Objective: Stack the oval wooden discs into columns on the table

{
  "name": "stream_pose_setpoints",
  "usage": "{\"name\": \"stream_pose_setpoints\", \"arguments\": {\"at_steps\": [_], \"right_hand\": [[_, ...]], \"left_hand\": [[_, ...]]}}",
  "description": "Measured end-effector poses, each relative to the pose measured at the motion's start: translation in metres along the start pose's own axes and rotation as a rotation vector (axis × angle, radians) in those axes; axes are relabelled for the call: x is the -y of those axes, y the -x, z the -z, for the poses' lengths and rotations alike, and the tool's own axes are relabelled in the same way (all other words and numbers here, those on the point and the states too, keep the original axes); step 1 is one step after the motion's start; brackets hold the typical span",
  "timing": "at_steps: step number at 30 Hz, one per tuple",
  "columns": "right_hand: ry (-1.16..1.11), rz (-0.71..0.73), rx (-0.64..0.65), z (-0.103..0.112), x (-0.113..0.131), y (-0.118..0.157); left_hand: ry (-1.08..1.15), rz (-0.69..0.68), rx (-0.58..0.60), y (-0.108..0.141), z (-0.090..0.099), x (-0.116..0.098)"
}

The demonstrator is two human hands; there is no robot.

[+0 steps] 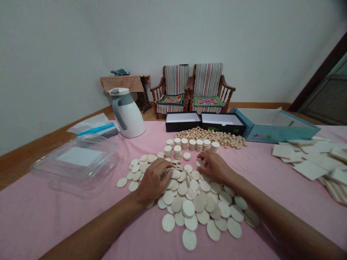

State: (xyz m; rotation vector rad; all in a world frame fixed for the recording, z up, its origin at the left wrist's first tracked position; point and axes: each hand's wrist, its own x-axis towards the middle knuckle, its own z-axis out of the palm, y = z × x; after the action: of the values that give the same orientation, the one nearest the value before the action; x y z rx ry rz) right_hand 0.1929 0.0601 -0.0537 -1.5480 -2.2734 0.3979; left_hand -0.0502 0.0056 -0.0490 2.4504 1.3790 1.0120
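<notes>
Thin pale wooden discs (195, 206) lie in a loose pile at lower centre on a pink sheet (54, 224): light, stiff, flat, best taken by the rim. Left hand (153, 182) curls over the pile; right hand (213, 167) is half open, fingertips at a disc near the top edge. Hold unclear for both. Print on the black box (222, 122) and teal box (271, 131) is unreadable.

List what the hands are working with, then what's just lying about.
Working with: left hand, right hand, pale round wooden discs, short stacks of matching discs.

Lying about: white-and-grey plastic jug, clear plastic container, pale square wooden tiles, small round wooden pieces, open black cardboard boxes.
</notes>
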Motion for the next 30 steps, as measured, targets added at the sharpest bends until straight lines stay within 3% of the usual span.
{"name": "stream_pose_setpoints", "arguments": {"at_steps": [6, 16, 30], "right_hand": [[0.135, -0.049, -0.016, -0.007, 0.006, 0.003], [-0.069, 0.207, -0.148, -0.002, 0.016, -0.024], [-0.182, 0.229, -0.192, -0.017, 0.016, -0.037]], "left_hand": [[0.01, 0.014, -0.012, 0.0, -0.002, 0.002], [0.047, 0.033, -0.024, 0.002, -0.003, 0.003], [0.108, 0.034, -0.025, 0.003, -0.004, 0.007]]}}
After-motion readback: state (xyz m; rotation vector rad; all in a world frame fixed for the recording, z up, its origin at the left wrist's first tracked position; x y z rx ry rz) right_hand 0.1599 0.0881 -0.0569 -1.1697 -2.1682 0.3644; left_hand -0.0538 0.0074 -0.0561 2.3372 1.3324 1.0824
